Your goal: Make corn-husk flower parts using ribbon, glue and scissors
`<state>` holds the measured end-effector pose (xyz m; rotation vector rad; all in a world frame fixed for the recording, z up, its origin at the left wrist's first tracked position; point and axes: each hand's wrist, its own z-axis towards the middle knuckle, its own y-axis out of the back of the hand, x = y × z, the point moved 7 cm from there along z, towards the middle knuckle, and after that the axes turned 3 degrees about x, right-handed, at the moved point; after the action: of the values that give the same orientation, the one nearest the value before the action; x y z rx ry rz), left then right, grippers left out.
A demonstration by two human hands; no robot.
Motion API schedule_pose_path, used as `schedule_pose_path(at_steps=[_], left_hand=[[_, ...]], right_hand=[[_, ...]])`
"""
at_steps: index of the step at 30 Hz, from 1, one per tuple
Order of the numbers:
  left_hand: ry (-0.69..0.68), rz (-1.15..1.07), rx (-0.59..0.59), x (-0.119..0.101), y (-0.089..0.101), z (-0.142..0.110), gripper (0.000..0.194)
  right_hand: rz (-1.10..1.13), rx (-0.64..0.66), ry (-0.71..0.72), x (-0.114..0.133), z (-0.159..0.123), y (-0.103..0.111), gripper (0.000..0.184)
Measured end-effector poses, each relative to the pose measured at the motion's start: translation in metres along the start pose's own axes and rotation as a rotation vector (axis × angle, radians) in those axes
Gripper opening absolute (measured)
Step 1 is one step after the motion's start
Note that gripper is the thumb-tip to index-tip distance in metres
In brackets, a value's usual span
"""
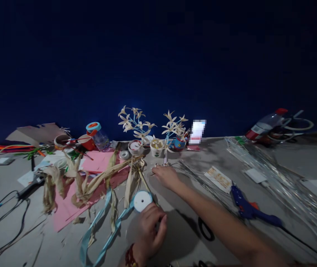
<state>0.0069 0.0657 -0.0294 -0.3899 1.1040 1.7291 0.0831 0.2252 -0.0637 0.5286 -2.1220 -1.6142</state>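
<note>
My left hand (150,224) hovers or rests low at the front, fingers loosely curled and the thumb standing apart. Its fingers overlap the lower edge of a white spool (142,200), from which light-blue ribbon (113,230) trails left and forward. Farther back, my right hand (166,176) reaches across with its fingers bent down onto a small, pale, patterned item (161,164); its kind is unclear and partly covered by the fingers. Just behind stands a white paper cup (157,149) with pale petal-like pieces in it. Dried corn husks (129,181) lie left of the spool.
Husk flowers (172,124) on blue stems stand at the back. Pink paper (71,202) and more husks cover the left. On the right lie a blue glue gun (250,207) with its cord, thin wires (202,181), clear plastic strips (275,174) and a bottle (266,124).
</note>
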Motion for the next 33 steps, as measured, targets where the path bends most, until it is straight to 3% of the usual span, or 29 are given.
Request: schedule_pose_path(at_steps=[9,13,20,33], left_hand=[[0.01,-0.011,0.002,0.0,0.0,-0.001,0.016],[0.01,-0.013,0.002,0.002,0.0,-0.001,0.015],[0.017,-0.012,0.015,0.001,-0.002,-0.002,0.017],[0.001,0.0,-0.031,-0.004,0.004,0.003,0.018]], right_hand=[[-0.013,0.064,-0.013,0.0,-0.003,-0.004,0.032],[-0.014,0.044,-0.026,-0.002,-0.013,-0.005,0.022],[-0.017,-0.01,-0.027,-0.013,-0.025,0.0,0.026],[-0.033,0.014,0.067,-0.005,-0.01,0.001,0.024]])
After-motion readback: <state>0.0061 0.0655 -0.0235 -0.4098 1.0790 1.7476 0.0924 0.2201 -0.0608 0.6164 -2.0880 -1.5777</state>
